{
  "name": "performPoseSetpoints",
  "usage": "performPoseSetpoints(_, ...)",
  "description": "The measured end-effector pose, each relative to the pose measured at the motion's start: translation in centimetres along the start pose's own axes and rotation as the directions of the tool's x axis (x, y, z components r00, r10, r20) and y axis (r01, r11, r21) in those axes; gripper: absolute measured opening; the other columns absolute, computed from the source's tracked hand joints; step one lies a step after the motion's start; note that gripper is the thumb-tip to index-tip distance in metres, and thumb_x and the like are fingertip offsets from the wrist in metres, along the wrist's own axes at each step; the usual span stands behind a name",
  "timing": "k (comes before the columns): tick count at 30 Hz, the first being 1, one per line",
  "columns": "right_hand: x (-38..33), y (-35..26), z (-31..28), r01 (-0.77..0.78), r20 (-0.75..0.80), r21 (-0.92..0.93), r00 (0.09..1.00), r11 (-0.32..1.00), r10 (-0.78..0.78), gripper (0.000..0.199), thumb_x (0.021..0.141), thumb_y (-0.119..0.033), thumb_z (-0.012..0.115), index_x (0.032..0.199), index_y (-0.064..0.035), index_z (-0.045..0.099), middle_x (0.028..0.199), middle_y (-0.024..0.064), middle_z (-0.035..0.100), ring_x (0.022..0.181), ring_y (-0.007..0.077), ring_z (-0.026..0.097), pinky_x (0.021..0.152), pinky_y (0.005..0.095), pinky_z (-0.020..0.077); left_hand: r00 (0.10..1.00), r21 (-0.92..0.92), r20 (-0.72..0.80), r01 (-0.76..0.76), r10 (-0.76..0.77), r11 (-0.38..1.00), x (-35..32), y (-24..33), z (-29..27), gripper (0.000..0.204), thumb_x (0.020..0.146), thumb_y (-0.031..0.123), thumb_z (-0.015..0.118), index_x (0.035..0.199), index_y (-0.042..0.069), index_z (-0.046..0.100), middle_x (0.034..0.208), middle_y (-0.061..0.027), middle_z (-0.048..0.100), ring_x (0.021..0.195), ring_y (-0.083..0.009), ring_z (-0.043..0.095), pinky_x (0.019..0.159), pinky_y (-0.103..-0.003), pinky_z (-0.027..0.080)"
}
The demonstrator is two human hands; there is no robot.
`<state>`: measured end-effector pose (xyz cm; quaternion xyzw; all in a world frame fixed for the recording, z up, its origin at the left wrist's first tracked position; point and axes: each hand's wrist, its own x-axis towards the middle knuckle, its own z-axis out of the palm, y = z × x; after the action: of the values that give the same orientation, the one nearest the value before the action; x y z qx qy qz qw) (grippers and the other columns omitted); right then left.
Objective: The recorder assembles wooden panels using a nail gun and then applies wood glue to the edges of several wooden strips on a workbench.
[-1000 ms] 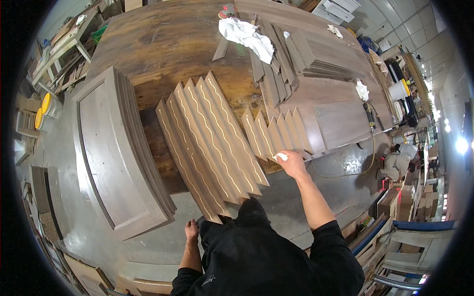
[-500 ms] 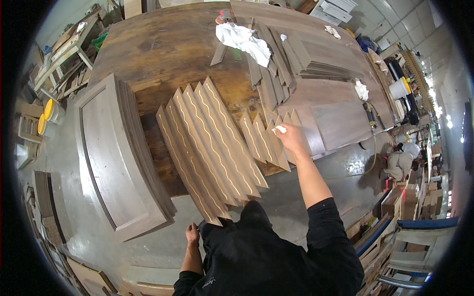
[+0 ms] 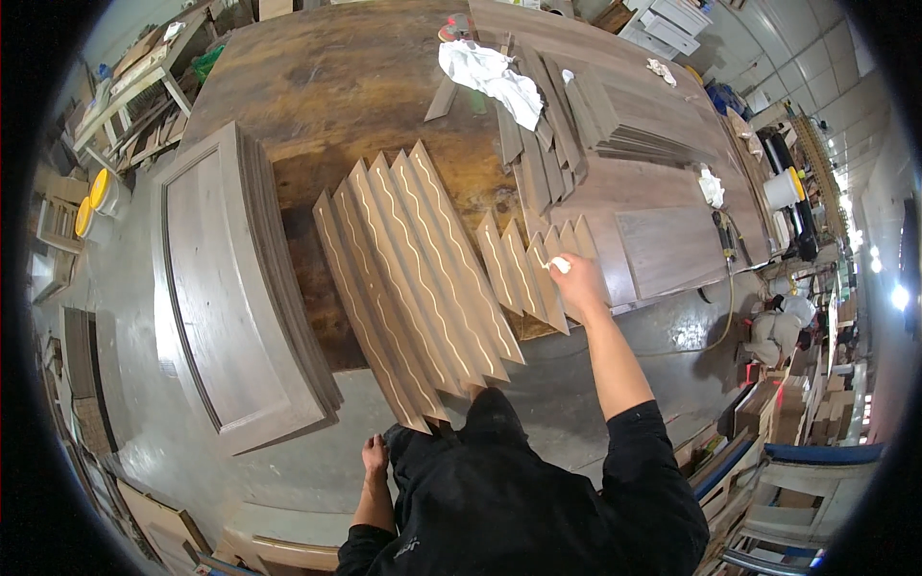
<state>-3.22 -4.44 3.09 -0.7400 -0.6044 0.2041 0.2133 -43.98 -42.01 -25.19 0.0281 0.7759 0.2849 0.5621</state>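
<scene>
My right hand (image 3: 579, 284) is closed around a small white glue bottle (image 3: 559, 264), mostly hidden in my fingers. Its tip points down at the short brown boards (image 3: 516, 266), which overlap like steps on the table's near edge. To their left lies a set of long brown boards (image 3: 413, 278), also overlapped, each with a wavy pale glue line. Two of the short boards show similar lines. Low beside my body, my left hand (image 3: 375, 455) has curled fingers; whatever may be in them is hidden.
Grey-brown panel doors (image 3: 240, 288) are stacked on the left. The wooden table (image 3: 317, 77) also bears a white cloth (image 3: 490, 82), piled boards (image 3: 615, 125) and crumpled paper (image 3: 711, 187). A hose (image 3: 730, 298) hangs off its right side. Another person (image 3: 778, 331) crouches at far right.
My right hand has moved slightly toward me along a short board with the bottle. The whole view has shifted a little. My left hand stays low at my side.
</scene>
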Motion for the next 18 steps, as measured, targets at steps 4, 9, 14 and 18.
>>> performPoseSetpoints(4,-2.7,1.4,-0.4,0.024,0.067,-0.027,0.998,0.999,-0.022,0.026,0.083,-0.018,0.069,0.104,-0.0027,0.071,0.094,0.0194,0.071,0.088,0.0367,0.068,0.077,0.0406,0.0528,0.999,0.075,-0.001,-0.049,0.049,0.996,0.4,-0.2,0.0,0.036,0.1,0.029,0.055,0.107,-0.005,0.063,0.086,-0.0069,0.065,0.072,-0.0159,0.059,0.063,-0.03,0.049)
performPoseSetpoints(9,-5.3,4.6,-0.3,0.021,0.027,-0.006,0.999,1.0,-0.021,0.023,0.081,-0.015,0.07,0.1,-0.0034,0.071,0.093,0.0207,0.071,0.088,0.0373,0.068,0.077,0.042,0.0527,0.996,0.078,0.05,-0.071,0.067,0.994,1.6,0.2,0.6,0.037,0.099,0.033,0.056,0.106,-0.002,0.063,0.088,-0.0072,0.066,0.07,-0.0158,0.059,0.057,-0.03,0.046)
performPoseSetpoints(14,-7.7,5.8,-0.3,0.123,0.002,-0.026,0.992,0.992,-0.123,0.02,0.078,-0.012,0.072,0.096,-0.0045,0.071,0.089,0.02,0.069,0.087,0.0379,0.066,0.076,0.0438,0.0521,0.987,0.114,0.092,-0.145,0.135,0.983,3.3,-0.5,0.3,0.035,0.099,0.036,0.057,0.107,0.002,0.063,0.089,-0.0062,0.066,0.067,-0.0155,0.059,0.05,-0.029,0.042)
performPoseSetpoints(18,-9.3,6.1,-0.1,0.151,-0.01,-0.037,0.988,0.988,-0.151,0.014,0.078,-0.011,0.072,0.09,-0.0035,0.069,0.086,0.0186,0.068,0.089,0.0372,0.066,0.076,0.0447,0.0518,0.989,0.113,0.094,-0.121,0.111,0.986,3.8,-0.4,0.4,0.034,0.099,0.035,0.057,0.108,0.002,0.062,0.088,-0.0054,0.066,0.067,-0.0154,0.059,0.048,-0.029,0.041)
